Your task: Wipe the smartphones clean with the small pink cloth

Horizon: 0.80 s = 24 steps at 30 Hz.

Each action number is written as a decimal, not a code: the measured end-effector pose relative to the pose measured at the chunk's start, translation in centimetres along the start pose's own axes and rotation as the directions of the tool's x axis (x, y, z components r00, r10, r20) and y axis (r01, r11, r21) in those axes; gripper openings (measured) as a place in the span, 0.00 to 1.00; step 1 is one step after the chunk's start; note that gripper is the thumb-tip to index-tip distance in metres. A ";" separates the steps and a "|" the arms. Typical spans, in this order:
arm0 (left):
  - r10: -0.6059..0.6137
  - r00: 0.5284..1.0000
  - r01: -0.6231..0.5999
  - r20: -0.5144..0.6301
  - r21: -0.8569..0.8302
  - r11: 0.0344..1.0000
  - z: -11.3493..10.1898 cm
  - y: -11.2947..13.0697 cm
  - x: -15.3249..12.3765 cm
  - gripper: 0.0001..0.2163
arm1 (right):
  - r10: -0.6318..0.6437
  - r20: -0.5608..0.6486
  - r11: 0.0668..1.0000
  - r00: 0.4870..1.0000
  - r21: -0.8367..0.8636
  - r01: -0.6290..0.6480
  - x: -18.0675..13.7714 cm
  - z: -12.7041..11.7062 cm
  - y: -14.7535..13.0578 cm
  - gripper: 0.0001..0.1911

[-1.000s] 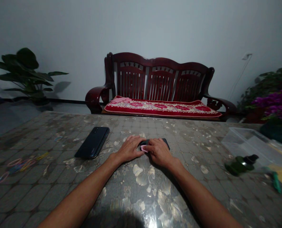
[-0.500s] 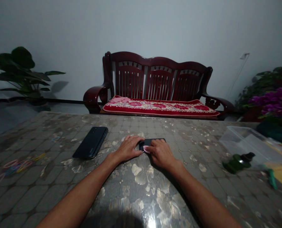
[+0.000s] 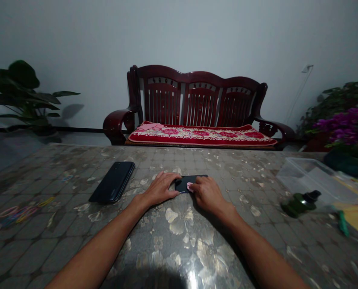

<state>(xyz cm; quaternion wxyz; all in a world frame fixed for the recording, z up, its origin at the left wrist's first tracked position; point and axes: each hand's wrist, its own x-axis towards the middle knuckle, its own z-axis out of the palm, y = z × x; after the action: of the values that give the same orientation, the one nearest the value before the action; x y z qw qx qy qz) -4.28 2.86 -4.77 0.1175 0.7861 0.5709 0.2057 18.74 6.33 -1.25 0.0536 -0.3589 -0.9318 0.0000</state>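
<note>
A dark, flat phone (image 3: 182,184) lies on the table in front of me, its right part covered by my right hand. My left hand (image 3: 161,188) grips its left end, thumb at the near edge and fingers at the far edge. Pinched in the fingers of my right hand (image 3: 208,193) is a small pink pad (image 3: 190,186), pressed against the phone's upper face. A second, larger dark phone (image 3: 113,182) lies to the left, apart from both hands.
Colourful rubber bands (image 3: 22,212) lie at the left of the patterned table (image 3: 154,249). On the right stand a green bottle (image 3: 299,204) with a black top and a clear plastic box (image 3: 302,176). Beyond the far edge is a wooden bench (image 3: 193,100).
My right hand has slid the pink pad a little to the right across the phone, baring more of its dark face. The left hand keeps its grip. The view has shifted slightly.
</note>
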 end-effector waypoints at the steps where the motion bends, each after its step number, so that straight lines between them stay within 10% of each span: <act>1: 0.005 1.000 -0.005 0.000 0.004 1.000 0.1 -0.1 0.0 0.23 | -0.014 -0.005 1.000 1.000 0.009 0.014 0.0 0.1 0.0 0.16; 9: 0.058 0.998 -0.057 -0.012 0.058 0.997 0.8 -0.8 -0.1 0.22 | 0.240 0.007 0.970 0.971 -0.034 -0.240 -0.1 -0.1 3.2 0.17; 17: 0.168 0.985 -0.164 -0.045 0.087 0.983 1.6 -1.2 -0.3 0.21 | 0.096 -0.039 0.995 0.995 0.031 -0.094 0.0 0.7 2.0 0.17; 24: 0.148 0.989 -0.147 0.013 0.203 0.968 1.0 0.1 -0.3 0.21 | 0.306 -0.084 0.946 0.948 0.136 -0.294 0.2 1.8 3.7 0.19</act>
<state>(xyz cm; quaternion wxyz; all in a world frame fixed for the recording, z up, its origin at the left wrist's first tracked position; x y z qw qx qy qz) -3.82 2.56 -5.68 0.0205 0.8341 0.5289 0.1552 20.84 9.27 -3.15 0.1233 -0.4922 -0.8605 0.0464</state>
